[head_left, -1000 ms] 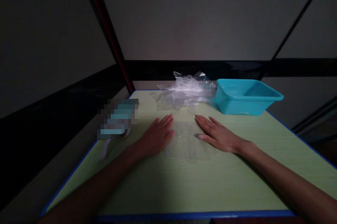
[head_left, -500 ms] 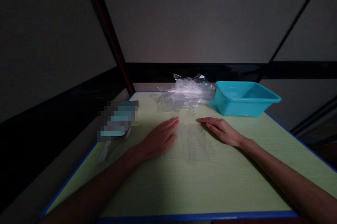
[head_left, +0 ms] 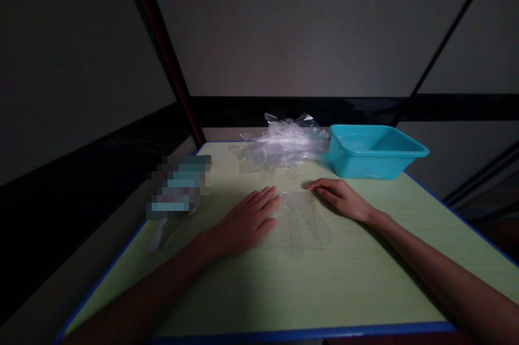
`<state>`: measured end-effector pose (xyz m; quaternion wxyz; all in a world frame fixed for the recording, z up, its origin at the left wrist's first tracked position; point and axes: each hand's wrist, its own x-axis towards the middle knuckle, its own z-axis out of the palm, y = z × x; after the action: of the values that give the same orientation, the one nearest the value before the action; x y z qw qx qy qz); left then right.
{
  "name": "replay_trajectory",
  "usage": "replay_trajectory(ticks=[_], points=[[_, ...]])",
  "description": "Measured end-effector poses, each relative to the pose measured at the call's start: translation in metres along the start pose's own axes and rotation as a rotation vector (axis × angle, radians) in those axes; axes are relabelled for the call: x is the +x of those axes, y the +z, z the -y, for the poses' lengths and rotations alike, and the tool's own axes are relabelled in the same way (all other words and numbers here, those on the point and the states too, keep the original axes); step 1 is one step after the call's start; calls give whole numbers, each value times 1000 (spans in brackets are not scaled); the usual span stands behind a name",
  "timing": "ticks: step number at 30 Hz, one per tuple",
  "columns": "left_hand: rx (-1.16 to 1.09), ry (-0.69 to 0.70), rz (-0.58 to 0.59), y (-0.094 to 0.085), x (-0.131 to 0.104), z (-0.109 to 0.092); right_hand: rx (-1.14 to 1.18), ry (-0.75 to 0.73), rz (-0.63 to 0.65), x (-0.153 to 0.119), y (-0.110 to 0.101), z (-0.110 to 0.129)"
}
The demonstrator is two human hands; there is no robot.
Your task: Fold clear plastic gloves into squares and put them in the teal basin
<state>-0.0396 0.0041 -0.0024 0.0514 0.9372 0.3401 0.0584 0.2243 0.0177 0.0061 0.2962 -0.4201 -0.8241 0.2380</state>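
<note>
A thin, see-through plastic bag point(head_left: 302, 223) lies flat and slightly creased on the table in front of me. My left hand point(head_left: 251, 218) rests palm down at its left side, fingers stretched and a little apart, covering part of that edge. At the bag's far right corner is my right hand point(head_left: 338, 196), with bent fingers and the thumb drawn in close to the index fingertip. Those fingertips meet the plastic there; the exact grip is partly hidden.
A crumpled heap of clear plastic point(head_left: 286, 142) sits at the back of the pale green table point(head_left: 304, 296). Beside it on the right stands a turquoise basin point(head_left: 360, 164). A blurred-out item point(head_left: 178, 188) lies near the left edge. Walls rise behind and to the left.
My left hand has shifted slightly nearer to me, its fingers spreading more. My right fingers have gone from stretched out to bent, fingertips now at the bag's corner.
</note>
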Motion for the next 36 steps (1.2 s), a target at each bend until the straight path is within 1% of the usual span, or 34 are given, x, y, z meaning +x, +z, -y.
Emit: replay_trajectory(ticks=[4, 9, 12, 14, 17, 19, 22, 24, 27, 30, 32, 34, 36], points=[[1, -24, 15, -3, -2, -6, -6, -6, 19, 0, -2, 2], [-1, -48, 22, -6, -6, -21, -22, 15, 67, -3, -6, 3], [-4, -81, 4, -3, -7, -29, -5, 18, 98, -4, -7, 4], [-19, -86, -25, -1, -7, -29, 12, 18, 106, -4, -8, 4], [-48, -89, -63, -3, -6, -22, 4, 0, 87, -5, -8, 3], [-54, -87, -55, -6, -6, -13, -15, -31, 70, -4, -7, 3], [-41, -36, 20, -12, -6, 1, -39, -71, 73, -4, -6, 2], [-27, -11, 77, -15, -7, 6, -58, -99, 83, -4, -6, 0], [-5, -8, 115, -17, -8, 9, -91, -130, 87, -3, -6, -3], [14, -1, 121, -18, -8, 10, -119, -130, 83, -4, -6, -3], [24, 2, 113, -19, -9, 11, -133, -150, 82, -5, -6, 1], [28, 2, 100, -19, -10, 12, -149, -190, 128, -8, -4, 8], [23, 5, 102, -19, -10, 13, -182, -226, 228, -11, -1, 16]])
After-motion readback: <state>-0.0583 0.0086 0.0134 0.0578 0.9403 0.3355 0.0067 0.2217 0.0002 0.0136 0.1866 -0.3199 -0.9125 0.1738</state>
